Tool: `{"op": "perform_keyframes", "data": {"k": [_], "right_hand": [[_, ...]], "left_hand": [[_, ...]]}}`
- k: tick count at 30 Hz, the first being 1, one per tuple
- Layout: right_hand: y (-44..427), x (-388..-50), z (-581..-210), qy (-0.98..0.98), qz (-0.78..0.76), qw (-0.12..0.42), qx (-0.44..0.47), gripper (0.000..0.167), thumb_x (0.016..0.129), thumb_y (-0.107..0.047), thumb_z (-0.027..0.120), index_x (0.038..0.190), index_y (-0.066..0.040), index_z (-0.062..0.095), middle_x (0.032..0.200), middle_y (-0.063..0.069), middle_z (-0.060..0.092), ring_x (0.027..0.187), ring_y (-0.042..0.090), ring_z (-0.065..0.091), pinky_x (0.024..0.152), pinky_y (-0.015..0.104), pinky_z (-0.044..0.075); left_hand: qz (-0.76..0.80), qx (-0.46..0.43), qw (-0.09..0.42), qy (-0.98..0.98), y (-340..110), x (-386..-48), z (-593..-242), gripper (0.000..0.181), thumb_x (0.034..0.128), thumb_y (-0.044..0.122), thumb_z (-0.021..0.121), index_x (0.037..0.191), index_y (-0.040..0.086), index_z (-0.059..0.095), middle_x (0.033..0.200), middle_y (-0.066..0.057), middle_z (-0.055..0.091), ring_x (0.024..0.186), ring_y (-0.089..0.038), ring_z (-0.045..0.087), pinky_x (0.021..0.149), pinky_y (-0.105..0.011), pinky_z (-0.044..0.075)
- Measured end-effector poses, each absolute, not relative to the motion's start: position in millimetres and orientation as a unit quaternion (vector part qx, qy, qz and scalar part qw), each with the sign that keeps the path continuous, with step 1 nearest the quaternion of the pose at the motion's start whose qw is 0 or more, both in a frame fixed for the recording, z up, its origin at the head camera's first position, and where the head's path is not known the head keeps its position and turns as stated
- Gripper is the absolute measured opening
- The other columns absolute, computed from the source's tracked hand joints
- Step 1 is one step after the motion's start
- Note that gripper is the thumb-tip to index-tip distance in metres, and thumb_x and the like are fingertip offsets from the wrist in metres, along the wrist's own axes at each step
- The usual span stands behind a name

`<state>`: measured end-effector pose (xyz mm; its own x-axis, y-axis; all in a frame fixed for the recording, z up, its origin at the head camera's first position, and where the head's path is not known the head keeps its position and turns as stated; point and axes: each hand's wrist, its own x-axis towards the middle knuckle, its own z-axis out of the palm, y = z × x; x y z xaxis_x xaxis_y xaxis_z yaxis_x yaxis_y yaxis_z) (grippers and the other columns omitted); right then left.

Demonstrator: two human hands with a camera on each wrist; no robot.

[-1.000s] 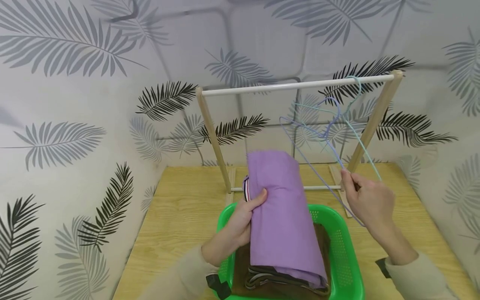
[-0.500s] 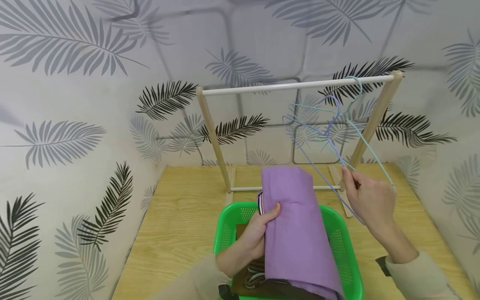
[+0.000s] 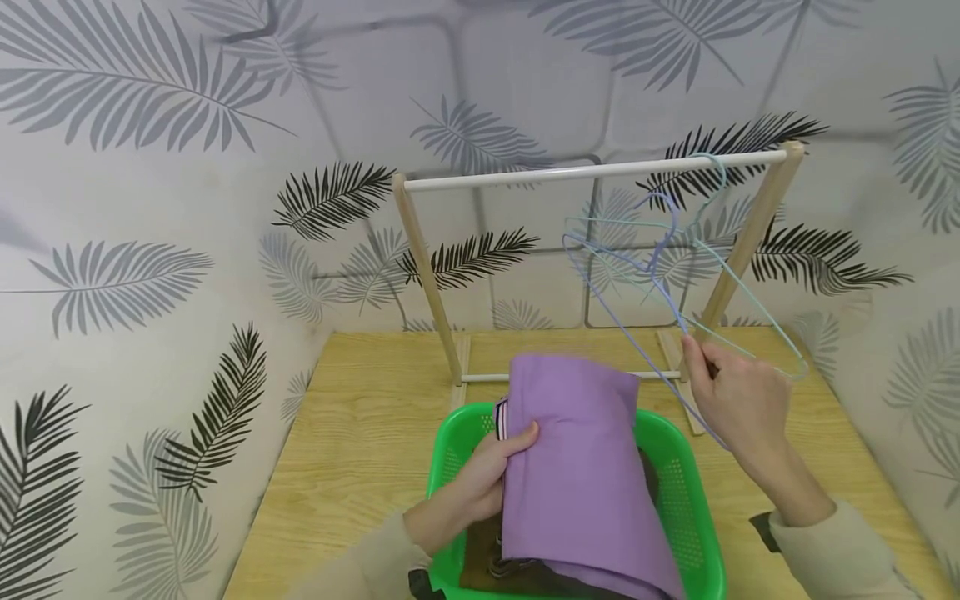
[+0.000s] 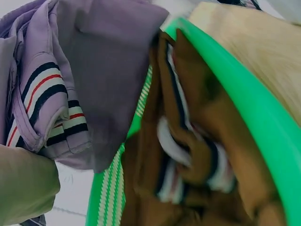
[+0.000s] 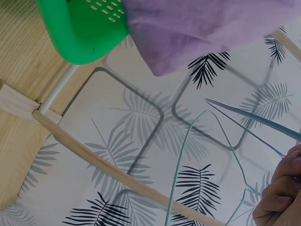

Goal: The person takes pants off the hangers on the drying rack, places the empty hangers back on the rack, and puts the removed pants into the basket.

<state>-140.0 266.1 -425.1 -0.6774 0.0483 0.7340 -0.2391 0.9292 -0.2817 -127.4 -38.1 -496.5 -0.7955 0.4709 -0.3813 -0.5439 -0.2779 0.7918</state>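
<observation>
My left hand [image 3: 476, 483] grips a folded purple garment [image 3: 581, 475] at its left edge, thumb on top. Navy, white and red striped trim shows on the garment [image 4: 103, 70] in the left wrist view. It is held over a green basket [image 3: 693, 517]. Inside the basket lies a brown garment [image 4: 193, 136] with similar stripes, largely covered in the head view. On the right, my right hand [image 3: 742, 404] pinches a periwinkle-blue hanger [image 3: 653, 265] by one side, hook upward. The hanger is bare. The right wrist view cuts off most of that hand.
Behind the basket stands a small rack with a white top bar [image 3: 555, 175] and wooden posts [image 3: 427, 279]. From the bar's right end hangs a mint-green hanger [image 3: 750, 300], just behind the blue one. A wooden table [image 3: 360, 433] meets leaf-patterned walls [image 3: 150, 200].
The purple garment has come down lower over the basket, shifting right and then partly back left with my left hand. The mint-green hanger has swung. My right hand has barely moved.
</observation>
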Motion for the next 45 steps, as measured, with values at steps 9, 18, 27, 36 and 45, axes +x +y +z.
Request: {"op": "perform_keyframes", "data": {"k": [9, 18, 27, 36, 45], "right_hand": [[265.6, -139.6, -424.0, -0.896, 0.185, 0.401, 0.050, 0.058, 0.102, -0.026, 0.060, 0.051, -0.016, 0.035, 0.041, 0.000, 0.030, 0.044, 0.004, 0.015, 0.042, 0.023, 0.008], [264.8, -140.2, -424.3, -0.894, 0.181, 0.406, 0.051, 0.058, 0.102, -0.026, 0.059, 0.050, -0.016, 0.036, 0.040, -0.001, 0.031, 0.044, 0.003, 0.015, 0.042, 0.024, 0.009], [265.7, -139.9, -425.9, -0.891, 0.183, 0.412, 0.051, 0.058, 0.102, -0.027, 0.060, 0.050, -0.016, 0.035, 0.040, 0.000, 0.031, 0.044, 0.003, 0.014, 0.043, 0.024, 0.008], [265.8, -138.1, -425.8, -0.897, 0.188, 0.396, 0.054, 0.058, 0.102, -0.024, 0.061, 0.050, -0.016, 0.036, 0.040, -0.001, 0.031, 0.043, 0.003, 0.014, 0.042, 0.022, 0.007], [264.3, -135.2, -426.6, -0.898, 0.191, 0.392, 0.052, 0.057, 0.101, -0.024, 0.062, 0.051, -0.016, 0.036, 0.041, -0.001, 0.031, 0.043, 0.004, 0.016, 0.043, 0.022, 0.007]], "left_hand": [[0.743, -0.046, 0.310, 0.591, -79.1, -131.2, -513.7, 0.045, 0.1036, 0.030, 0.067, 0.137, 0.004, 0.052, 0.100, 0.003, 0.072, 0.090, -0.010, 0.071, 0.081, -0.030, 0.059], [0.692, -0.046, 0.334, 0.638, -106.4, -127.3, -523.6, 0.045, 0.1080, 0.026, 0.059, 0.143, 0.001, 0.045, 0.114, -0.005, 0.068, 0.101, -0.016, 0.070, 0.089, -0.034, 0.060], [0.671, -0.075, 0.284, 0.681, -101.5, -123.8, -533.2, 0.048, 0.1077, 0.020, 0.058, 0.146, -0.005, 0.044, 0.123, -0.012, 0.067, 0.106, -0.016, 0.066, 0.094, -0.034, 0.055], [0.637, -0.086, 0.246, 0.725, -93.9, -123.9, -546.4, 0.047, 0.1080, 0.017, 0.056, 0.145, -0.009, 0.045, 0.127, -0.020, 0.067, 0.106, -0.019, 0.064, 0.094, -0.039, 0.055], [0.606, -0.094, 0.226, 0.757, -97.8, -116.7, -526.2, 0.069, 0.1017, 0.021, 0.067, 0.148, -0.010, 0.028, 0.142, -0.030, 0.051, 0.130, -0.038, 0.057, 0.113, -0.058, 0.048]]}}
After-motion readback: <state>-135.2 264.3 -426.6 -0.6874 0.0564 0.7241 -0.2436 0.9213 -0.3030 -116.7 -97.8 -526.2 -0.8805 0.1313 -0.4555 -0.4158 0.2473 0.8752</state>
